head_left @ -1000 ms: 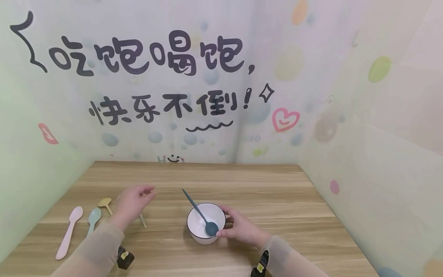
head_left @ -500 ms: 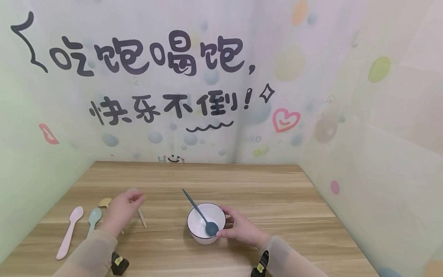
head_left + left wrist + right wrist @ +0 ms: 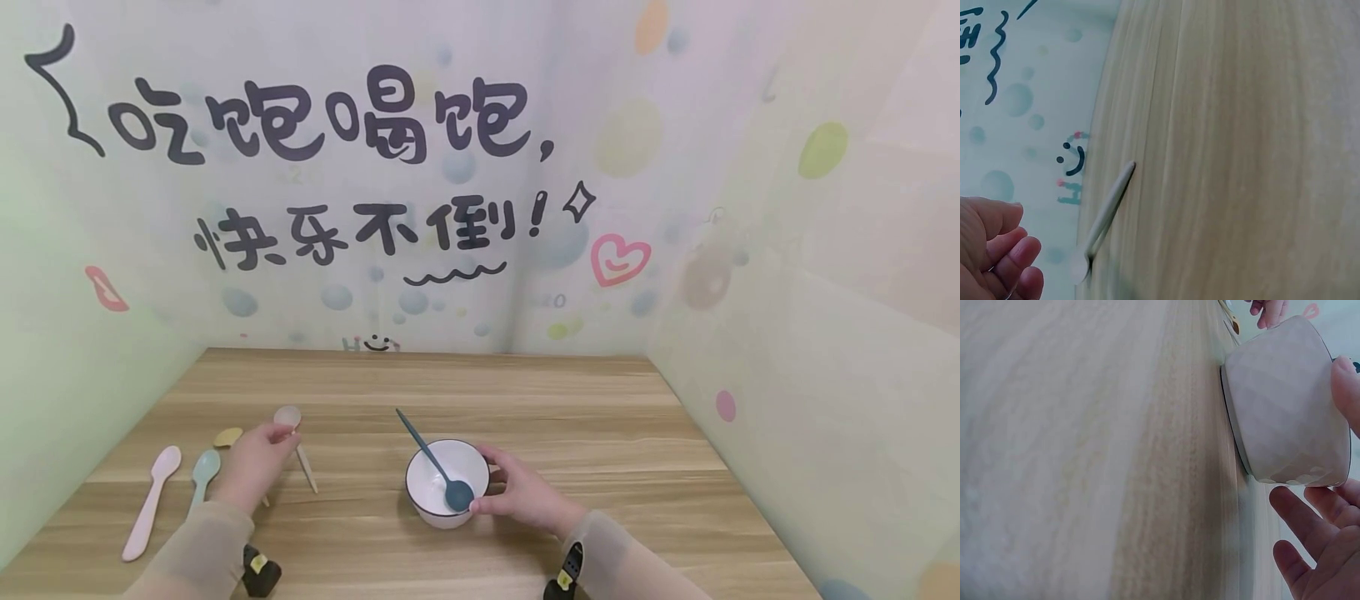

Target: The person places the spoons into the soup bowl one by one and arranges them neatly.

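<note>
My right hand (image 3: 528, 496) holds a white bowl (image 3: 442, 523) with a dark rim, its thumb and fingers about the bowl's right side. A dark teal spoon (image 3: 458, 496) leans in the bowl, its handle sticking out past the far left rim. Over on the left, my left hand (image 3: 257, 465) hovers with loosely bent fingers beside a white spoon (image 3: 304, 468) on the table. In the left wrist view, that white spoon (image 3: 1109, 206) lies apart from the fingers, which hold nothing. Part of a yellow spoon (image 3: 228, 437) is hidden under the left hand.
A pink spoon (image 3: 150, 504) and a light blue spoon (image 3: 205, 468) lie at the left of the wooden table (image 3: 622, 433), the blue one partly behind the left sleeve. Printed walls enclose the back and both sides.
My left hand has drawn back to the left, uncovering the white spoon's bowl end. The right hand, bowl and teal spoon stay where they were.
</note>
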The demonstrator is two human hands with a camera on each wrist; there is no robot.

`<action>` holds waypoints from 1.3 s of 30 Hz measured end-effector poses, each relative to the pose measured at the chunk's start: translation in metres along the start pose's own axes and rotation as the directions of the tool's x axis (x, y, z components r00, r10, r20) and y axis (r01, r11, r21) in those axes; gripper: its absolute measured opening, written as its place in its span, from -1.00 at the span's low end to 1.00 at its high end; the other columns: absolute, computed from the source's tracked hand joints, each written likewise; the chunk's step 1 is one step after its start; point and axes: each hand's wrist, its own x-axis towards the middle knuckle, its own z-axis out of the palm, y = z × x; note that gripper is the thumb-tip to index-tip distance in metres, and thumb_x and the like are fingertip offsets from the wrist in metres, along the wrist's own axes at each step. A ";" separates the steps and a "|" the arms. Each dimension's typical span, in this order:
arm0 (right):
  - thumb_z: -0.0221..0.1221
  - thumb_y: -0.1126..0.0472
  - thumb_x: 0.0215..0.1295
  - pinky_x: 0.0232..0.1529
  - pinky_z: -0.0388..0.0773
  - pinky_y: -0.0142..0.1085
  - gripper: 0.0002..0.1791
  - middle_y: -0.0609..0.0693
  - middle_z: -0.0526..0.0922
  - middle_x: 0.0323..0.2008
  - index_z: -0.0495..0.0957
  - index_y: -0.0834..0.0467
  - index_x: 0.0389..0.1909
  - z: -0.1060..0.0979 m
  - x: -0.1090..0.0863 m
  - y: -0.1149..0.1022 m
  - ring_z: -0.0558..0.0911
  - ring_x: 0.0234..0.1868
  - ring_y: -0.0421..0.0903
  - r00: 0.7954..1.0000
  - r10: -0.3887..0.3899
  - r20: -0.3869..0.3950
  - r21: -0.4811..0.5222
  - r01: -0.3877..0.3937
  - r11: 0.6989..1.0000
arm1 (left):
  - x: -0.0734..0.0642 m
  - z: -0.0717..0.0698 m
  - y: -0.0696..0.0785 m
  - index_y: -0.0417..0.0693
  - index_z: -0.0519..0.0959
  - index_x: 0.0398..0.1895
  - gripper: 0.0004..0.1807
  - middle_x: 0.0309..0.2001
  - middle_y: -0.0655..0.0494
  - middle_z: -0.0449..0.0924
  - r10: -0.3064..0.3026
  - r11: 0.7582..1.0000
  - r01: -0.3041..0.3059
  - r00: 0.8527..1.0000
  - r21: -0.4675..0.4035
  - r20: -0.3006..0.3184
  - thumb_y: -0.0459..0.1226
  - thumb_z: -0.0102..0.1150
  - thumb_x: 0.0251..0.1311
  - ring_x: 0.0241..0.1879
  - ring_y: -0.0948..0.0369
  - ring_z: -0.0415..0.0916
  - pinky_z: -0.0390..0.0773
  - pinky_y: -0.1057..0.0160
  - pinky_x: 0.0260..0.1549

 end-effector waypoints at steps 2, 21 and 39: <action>0.43 0.18 0.05 -0.07 0.54 -0.17 -0.08 0.08 0.40 0.24 0.17 0.16 0.41 0.000 0.000 0.000 0.52 0.08 0.06 1.000 -0.002 0.001 0.002 0.002 1.000 | 0.001 0.001 -0.002 -0.30 0.32 0.28 -0.34 0.25 -0.36 0.32 -0.013 1.000 0.013 1.000 0.002 0.001 0.07 -0.12 0.40 0.20 -0.27 0.29 0.36 -0.22 0.02; 0.43 0.20 0.04 -0.05 0.53 -0.11 -0.07 0.05 0.37 0.28 0.17 0.11 0.42 0.000 0.000 0.000 0.51 0.10 0.07 1.000 -0.001 0.006 0.018 0.001 1.000 | 0.011 0.023 -0.011 -0.39 0.52 0.00 -0.60 -0.25 -0.25 0.56 0.063 0.986 -0.049 0.995 0.159 -0.082 -0.20 0.03 0.30 -0.31 -0.04 0.47 0.44 0.07 -0.37; 0.43 0.17 0.05 -0.04 0.53 -0.13 -0.07 0.09 0.37 0.28 0.15 0.17 0.42 -0.001 0.000 0.000 0.51 0.11 0.08 1.000 0.008 0.001 0.010 -0.008 1.000 | 0.010 0.032 -0.005 -0.40 0.40 0.20 -0.52 -0.20 -0.18 0.55 0.077 0.986 -0.087 0.994 0.143 0.073 -0.29 0.05 0.26 -0.45 0.08 0.40 0.40 0.17 -0.52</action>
